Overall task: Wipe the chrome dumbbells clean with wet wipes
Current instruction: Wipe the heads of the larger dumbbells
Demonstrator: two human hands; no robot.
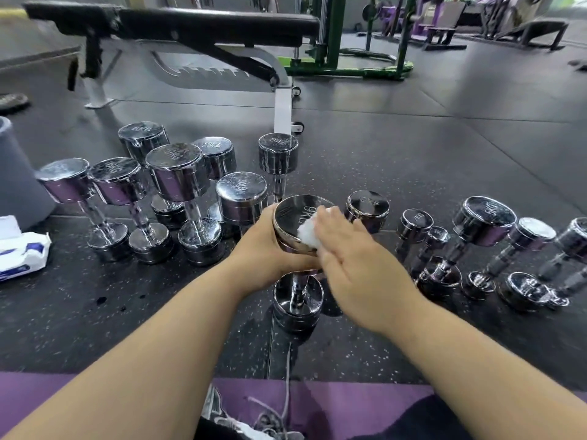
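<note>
A chrome dumbbell marked 9KG [293, 217] stands upright on the dark rubber floor in front of me. My left hand [263, 246] grips its upper head from the left side. My right hand [352, 249] lies flat with straight fingers and presses a crumpled white wet wipe [307, 234] onto the round top face. The wipe covers the near right part of that face. The handle and lower head [298, 301] show below my hands.
Several chrome dumbbells [178, 176] stand upright to the left, several smaller ones [486, 220] to the right. A wet-wipe pack [22, 252] lies far left beside a grey bin [16, 176]. A black weight bench [197, 27] stands behind. A purple mat [317, 404] lies under me.
</note>
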